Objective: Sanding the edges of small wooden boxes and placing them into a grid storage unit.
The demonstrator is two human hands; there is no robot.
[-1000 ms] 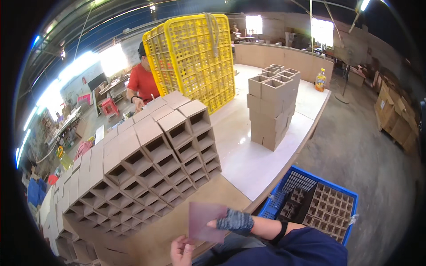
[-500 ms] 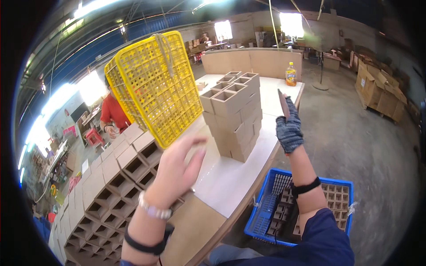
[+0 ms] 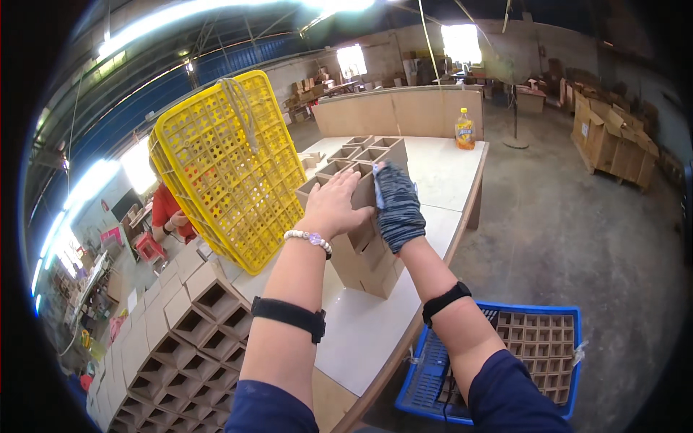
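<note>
A tall stack of brown cardboard boxes [image 3: 361,268], open at the top and split into square cells, stands on the white tabletop. My left hand [image 3: 334,204], bare and wearing a beaded bracelet, lies on the near upper side of the stack with its fingers stretched out. Against the stack's right upper side is my right hand [image 3: 399,209], in a dark grey knit glove. Its fingers look bent, and a thin pale edge shows along the glove; what it holds is hidden.
A yellow plastic crate [image 3: 227,166] stands tilted left of the stack. Many cardboard boxes [image 3: 191,353] are piled at lower left. A blue crate [image 3: 577,353] of boxes sits on the floor at right. An orange drink bottle [image 3: 465,130] stands at the table's far end. Behind the yellow crate is a person's red sleeve [image 3: 166,209].
Both hands have come onto the upper part of the stack: the left moved up and right, the right moved left. The flat strip seen at my right hand is now hidden. The view has shifted.
</note>
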